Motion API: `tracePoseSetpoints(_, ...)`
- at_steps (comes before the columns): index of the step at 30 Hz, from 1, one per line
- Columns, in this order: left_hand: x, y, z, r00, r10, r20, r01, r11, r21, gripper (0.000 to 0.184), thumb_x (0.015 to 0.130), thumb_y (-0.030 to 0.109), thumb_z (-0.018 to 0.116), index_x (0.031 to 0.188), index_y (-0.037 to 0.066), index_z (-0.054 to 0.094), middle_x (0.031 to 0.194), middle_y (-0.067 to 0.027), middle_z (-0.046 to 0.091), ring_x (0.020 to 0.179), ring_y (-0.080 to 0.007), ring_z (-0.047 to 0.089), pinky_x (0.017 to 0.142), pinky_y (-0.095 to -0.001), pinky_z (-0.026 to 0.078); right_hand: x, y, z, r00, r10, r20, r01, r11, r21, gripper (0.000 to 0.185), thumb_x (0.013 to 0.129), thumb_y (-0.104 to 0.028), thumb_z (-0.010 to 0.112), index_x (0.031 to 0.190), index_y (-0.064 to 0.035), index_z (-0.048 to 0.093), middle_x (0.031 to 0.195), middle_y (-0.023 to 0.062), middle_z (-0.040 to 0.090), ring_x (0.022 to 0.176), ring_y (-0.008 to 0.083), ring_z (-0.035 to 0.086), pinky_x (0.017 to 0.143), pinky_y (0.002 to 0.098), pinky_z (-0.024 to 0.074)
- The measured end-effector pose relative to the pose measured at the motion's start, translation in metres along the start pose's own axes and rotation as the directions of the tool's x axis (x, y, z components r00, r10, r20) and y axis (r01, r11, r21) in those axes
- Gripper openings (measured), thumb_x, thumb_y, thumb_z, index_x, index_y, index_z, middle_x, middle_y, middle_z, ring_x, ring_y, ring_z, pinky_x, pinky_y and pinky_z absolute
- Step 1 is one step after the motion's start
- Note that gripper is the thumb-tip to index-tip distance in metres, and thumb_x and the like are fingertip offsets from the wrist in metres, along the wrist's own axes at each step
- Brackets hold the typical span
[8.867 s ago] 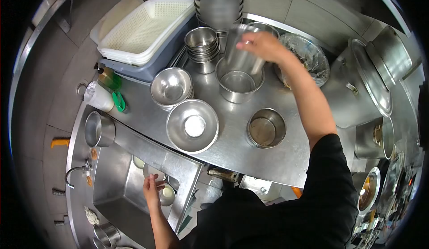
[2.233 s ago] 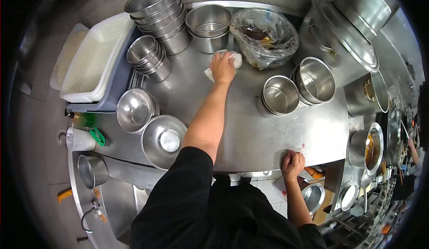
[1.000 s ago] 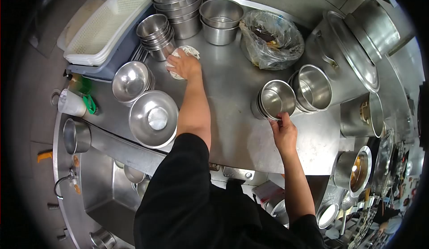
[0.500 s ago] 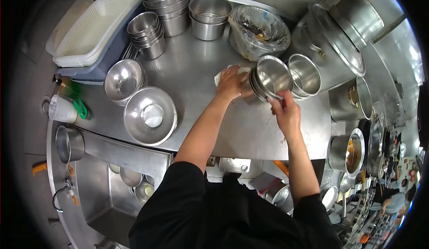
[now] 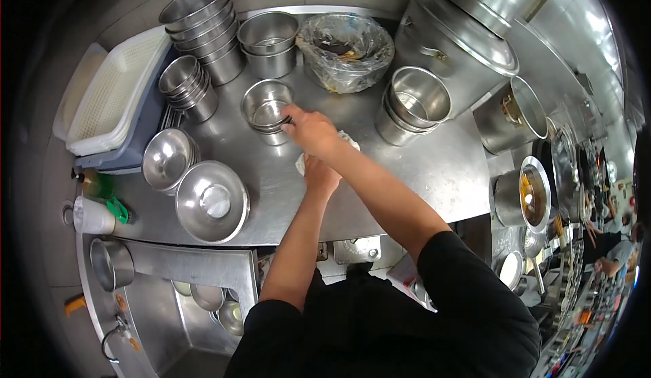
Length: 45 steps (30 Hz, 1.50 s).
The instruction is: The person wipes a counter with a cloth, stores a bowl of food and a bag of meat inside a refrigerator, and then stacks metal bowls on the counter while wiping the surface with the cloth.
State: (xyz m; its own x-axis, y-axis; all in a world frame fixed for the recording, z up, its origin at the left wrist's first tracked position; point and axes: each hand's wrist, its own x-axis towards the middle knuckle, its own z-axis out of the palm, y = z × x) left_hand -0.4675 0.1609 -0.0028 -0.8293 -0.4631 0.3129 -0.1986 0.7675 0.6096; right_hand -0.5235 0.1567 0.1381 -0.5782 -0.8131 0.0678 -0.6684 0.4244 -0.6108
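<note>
My right hand point(image 5: 312, 130) reaches across from the right, its fingers closed on the rim of a small stack of nested steel pots point(image 5: 268, 103) near the middle of the steel table point(image 5: 386, 201). Under my right forearm, my left hand point(image 5: 320, 174) presses a white cloth point(image 5: 349, 140) on the tabletop; its fingers are partly hidden. Behind the held pots stand two stacked pots point(image 5: 269, 35) and a plastic-lined bowl point(image 5: 349, 76) with scraps inside. Another stack of pots point(image 5: 420, 96) stands to the right of my hands.
Tall pot stacks point(image 5: 203, 32), smaller pots point(image 5: 183, 83), steel bowls point(image 5: 213, 201) and white baskets point(image 5: 122, 93) stand on the left. A sink point(image 5: 159, 310) lies front left. A large lidded pot point(image 5: 441, 45) stands back right; a person point(image 5: 614, 256) is far right.
The small pot stack has moved left across the table with my right hand, which now crosses over my left forearm. My left hand and the cloth were farther left a second ago, then came right.
</note>
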Motion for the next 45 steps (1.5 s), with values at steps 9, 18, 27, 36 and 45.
tracePoseSetpoints(9, 0.092, 0.011, 0.042, 0.978, -0.005, -0.210, -0.007, 0.998, -0.056, 0.038, 0.092, 0.023, 0.062, 0.129, 0.017, 0.060, 0.129, -0.0177, 0.055, 0.120, -0.0388, 0.050, 0.101, -0.0502, 0.039, -0.090, 0.228, -0.176, 0.563, 0.445, -0.697, -0.586, 0.809, 0.043, 0.046, 0.081, -0.020, 0.068, 0.123, -0.0029, 0.059, 0.112, 0.0212, 0.064, 0.098, 0.0318, 0.062, 0.083, 0.0443, 0.0514)
tracePoseSetpoints(18, 0.158, 0.103, 0.145, 0.996, 0.051, -0.072, -0.033, 0.971, 0.238, 0.041, 0.095, 0.029, 0.056, 0.134, 0.017, 0.055, 0.135, -0.0185, 0.050, 0.129, -0.0370, 0.045, 0.107, -0.0537, 0.033, -0.271, 0.261, -0.221, 0.629, 0.664, -0.405, -0.436, 0.732, 0.524, 0.040, 0.081, -0.008, 0.056, 0.120, 0.0011, 0.063, 0.087, 0.0062, 0.067, 0.079, 0.0158, 0.061, 0.072, 0.0268, 0.0486)
tracePoseSetpoints(27, 0.071, 0.236, 0.220, 0.984, 0.167, 0.055, -0.175, 0.959, 0.223, 0.042, 0.096, 0.025, 0.055, 0.136, 0.013, 0.050, 0.138, -0.0182, 0.045, 0.134, -0.0370, 0.038, 0.108, -0.0549, 0.030, -0.489, 0.262, -0.246, 0.408, 0.839, -0.359, -0.407, 0.520, 0.751, 0.046, 0.078, 0.002, 0.052, 0.123, 0.0040, 0.060, 0.104, 0.0080, 0.068, 0.092, 0.0128, 0.061, 0.082, 0.0258, 0.0475)
tracePoseSetpoints(36, 0.152, 0.346, 0.336, 0.791, 0.580, 0.198, -0.575, 0.814, -0.084, 0.040, 0.094, 0.029, 0.058, 0.132, 0.017, 0.057, 0.137, -0.0144, 0.051, 0.129, -0.0327, 0.046, 0.106, -0.0474, 0.035, -0.538, 0.263, -0.229, 0.353, 0.862, -0.365, -0.431, 0.496, 0.754, 0.041, 0.076, -0.002, 0.055, 0.116, 0.0035, 0.061, 0.102, 0.0100, 0.063, 0.097, 0.0201, 0.060, 0.088, 0.0312, 0.0460)
tracePoseSetpoints(45, 0.075, 0.396, 0.340, 0.480, 0.808, 0.342, -0.735, 0.583, -0.347, 0.025, 0.088, 0.032, 0.064, 0.110, 0.023, 0.071, 0.128, -0.0061, 0.061, 0.124, -0.0283, 0.052, 0.104, -0.0444, 0.037, -0.575, 0.260, -0.233, 0.296, 0.872, -0.391, -0.450, 0.488, 0.748, 0.043, 0.078, -0.001, 0.054, 0.120, 0.0023, 0.060, 0.103, 0.0095, 0.063, 0.097, 0.0197, 0.059, 0.087, 0.0311, 0.0461)
